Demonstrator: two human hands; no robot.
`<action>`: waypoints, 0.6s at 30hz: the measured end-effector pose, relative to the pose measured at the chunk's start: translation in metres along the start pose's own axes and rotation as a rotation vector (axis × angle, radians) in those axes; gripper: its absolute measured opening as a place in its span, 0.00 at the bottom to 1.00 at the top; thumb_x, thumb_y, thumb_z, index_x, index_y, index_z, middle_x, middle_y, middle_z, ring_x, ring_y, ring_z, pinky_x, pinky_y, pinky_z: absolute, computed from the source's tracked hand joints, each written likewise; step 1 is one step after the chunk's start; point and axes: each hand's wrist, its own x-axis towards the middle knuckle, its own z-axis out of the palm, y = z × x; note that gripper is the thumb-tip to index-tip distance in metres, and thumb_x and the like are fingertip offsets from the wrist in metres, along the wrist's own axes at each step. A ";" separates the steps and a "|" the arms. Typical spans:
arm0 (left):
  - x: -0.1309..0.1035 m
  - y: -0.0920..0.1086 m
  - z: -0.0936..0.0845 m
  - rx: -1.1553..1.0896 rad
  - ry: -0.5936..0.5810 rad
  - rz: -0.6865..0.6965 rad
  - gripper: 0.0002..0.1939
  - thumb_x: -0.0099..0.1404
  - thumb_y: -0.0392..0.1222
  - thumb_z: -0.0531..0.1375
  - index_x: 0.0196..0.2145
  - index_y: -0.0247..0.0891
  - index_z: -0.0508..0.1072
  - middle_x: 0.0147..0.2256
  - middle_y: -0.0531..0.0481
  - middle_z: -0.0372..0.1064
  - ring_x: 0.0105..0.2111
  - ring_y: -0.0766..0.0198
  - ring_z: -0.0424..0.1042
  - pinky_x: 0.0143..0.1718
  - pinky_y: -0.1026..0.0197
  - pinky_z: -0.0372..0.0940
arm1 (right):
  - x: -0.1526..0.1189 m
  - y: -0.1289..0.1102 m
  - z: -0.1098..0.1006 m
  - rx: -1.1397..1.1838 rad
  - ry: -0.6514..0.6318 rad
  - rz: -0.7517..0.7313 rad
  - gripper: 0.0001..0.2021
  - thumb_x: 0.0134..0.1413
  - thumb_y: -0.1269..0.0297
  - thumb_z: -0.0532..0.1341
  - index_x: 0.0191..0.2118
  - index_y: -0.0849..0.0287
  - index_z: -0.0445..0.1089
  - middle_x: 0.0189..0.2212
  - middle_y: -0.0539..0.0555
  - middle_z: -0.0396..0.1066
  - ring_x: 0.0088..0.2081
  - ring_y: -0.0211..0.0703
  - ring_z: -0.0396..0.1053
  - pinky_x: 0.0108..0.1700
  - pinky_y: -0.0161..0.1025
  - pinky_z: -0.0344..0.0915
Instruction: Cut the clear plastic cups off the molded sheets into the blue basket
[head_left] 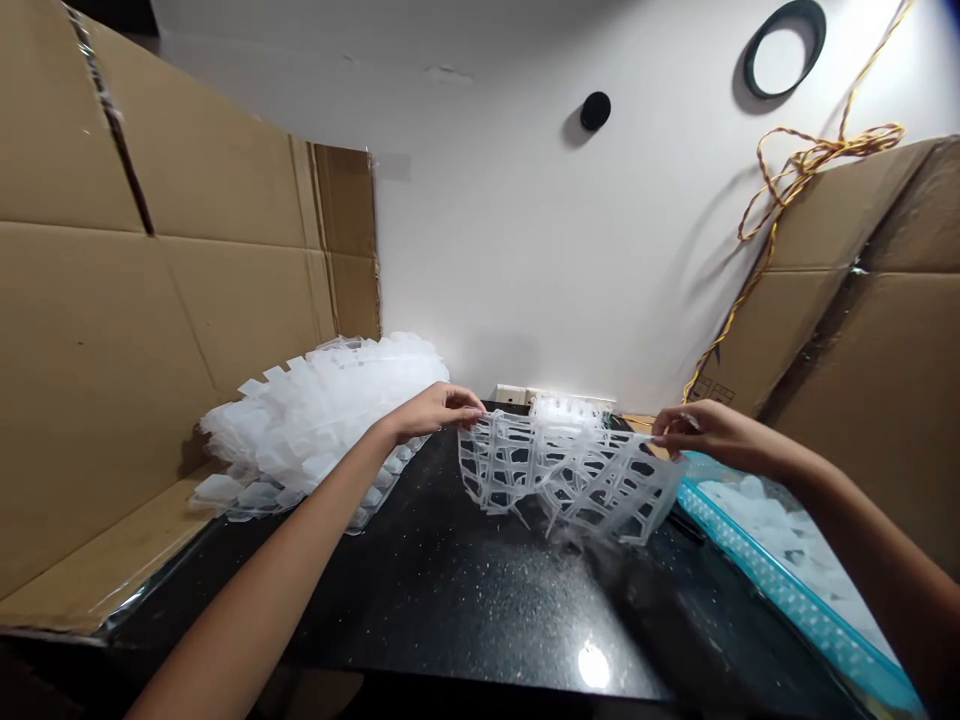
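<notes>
Between my two hands hangs a translucent white plastic lattice sheet point(517, 455), full of cut-out openings, its lower part sagging above the black table. My left hand point(442, 410) pinches its upper left corner. The upper right corner is gripped by my right hand point(697, 428), fingers closed. Left of my left hand lies a large heap of frosted white plastic sheets point(330, 410) with many flaps. Below my right forearm is a turquoise basket point(765, 575) filled with loose white translucent pieces. Behind the lattice sits a bundle of similar white plastic point(566, 410).
Cardboard panels stand at the left point(225, 190) and right point(862, 400) of the glossy black table point(450, 600). A white wall point(487, 230) rises behind, with a socket strip point(511, 394) at its foot. A twisted yellow cord point(772, 225) hangs at the right.
</notes>
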 end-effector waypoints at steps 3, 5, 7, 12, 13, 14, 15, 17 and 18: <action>-0.004 0.013 -0.007 -0.010 0.063 0.028 0.15 0.63 0.51 0.66 0.37 0.35 0.78 0.31 0.47 0.75 0.32 0.65 0.72 0.37 0.62 0.66 | 0.000 -0.003 -0.012 0.022 0.106 -0.042 0.22 0.58 0.40 0.61 0.35 0.57 0.75 0.29 0.54 0.74 0.32 0.42 0.68 0.33 0.39 0.61; -0.007 0.020 -0.007 -0.026 0.111 0.041 0.15 0.63 0.51 0.66 0.38 0.36 0.78 0.32 0.46 0.76 0.34 0.64 0.73 0.39 0.62 0.67 | 0.000 -0.005 -0.014 0.004 0.161 -0.053 0.22 0.59 0.40 0.60 0.35 0.57 0.74 0.31 0.54 0.75 0.34 0.44 0.68 0.36 0.40 0.62; -0.012 0.027 -0.006 -0.056 0.150 0.054 0.15 0.63 0.51 0.66 0.37 0.36 0.77 0.32 0.47 0.75 0.34 0.64 0.74 0.38 0.62 0.68 | 0.000 -0.008 -0.013 -0.026 0.224 -0.053 0.22 0.60 0.40 0.59 0.37 0.56 0.73 0.33 0.55 0.75 0.35 0.45 0.69 0.38 0.41 0.63; -0.028 0.051 -0.005 -0.088 0.180 0.114 0.12 0.62 0.49 0.68 0.34 0.36 0.76 0.23 0.53 0.67 0.23 0.69 0.68 0.27 0.66 0.63 | -0.009 -0.017 -0.012 -0.027 0.220 -0.052 0.21 0.63 0.41 0.57 0.37 0.55 0.71 0.34 0.55 0.76 0.35 0.45 0.69 0.38 0.42 0.63; -0.031 0.055 -0.006 -0.083 0.187 0.124 0.12 0.62 0.48 0.68 0.34 0.37 0.76 0.22 0.54 0.66 0.22 0.70 0.66 0.26 0.66 0.61 | -0.012 -0.018 -0.013 -0.014 0.209 -0.056 0.21 0.63 0.41 0.57 0.37 0.54 0.71 0.34 0.54 0.76 0.35 0.45 0.69 0.39 0.43 0.63; -0.033 0.059 -0.007 -0.081 0.199 0.132 0.11 0.62 0.47 0.68 0.34 0.37 0.76 0.22 0.54 0.66 0.22 0.70 0.66 0.25 0.66 0.60 | -0.014 -0.019 -0.014 -0.007 0.214 -0.059 0.20 0.63 0.40 0.57 0.37 0.54 0.71 0.34 0.54 0.76 0.36 0.46 0.69 0.39 0.43 0.63; -0.035 0.062 -0.009 -0.081 0.214 0.138 0.11 0.61 0.47 0.69 0.34 0.37 0.77 0.22 0.54 0.66 0.21 0.71 0.66 0.24 0.66 0.60 | -0.016 -0.019 -0.015 -0.011 0.238 -0.059 0.20 0.62 0.40 0.57 0.38 0.53 0.71 0.34 0.53 0.76 0.37 0.46 0.69 0.39 0.43 0.63; -0.037 0.066 -0.011 -0.085 0.244 0.143 0.11 0.60 0.46 0.70 0.33 0.36 0.77 0.24 0.53 0.67 0.22 0.71 0.65 0.24 0.66 0.60 | -0.017 -0.019 -0.016 -0.044 0.293 -0.048 0.20 0.62 0.39 0.57 0.39 0.52 0.71 0.35 0.53 0.75 0.38 0.48 0.69 0.41 0.44 0.63; -0.036 0.066 -0.011 -0.085 0.254 0.138 0.11 0.60 0.46 0.70 0.33 0.36 0.77 0.25 0.53 0.67 0.22 0.71 0.65 0.24 0.66 0.61 | -0.016 -0.018 -0.015 -0.069 0.303 -0.038 0.20 0.62 0.39 0.57 0.39 0.52 0.70 0.35 0.53 0.75 0.38 0.48 0.70 0.41 0.44 0.63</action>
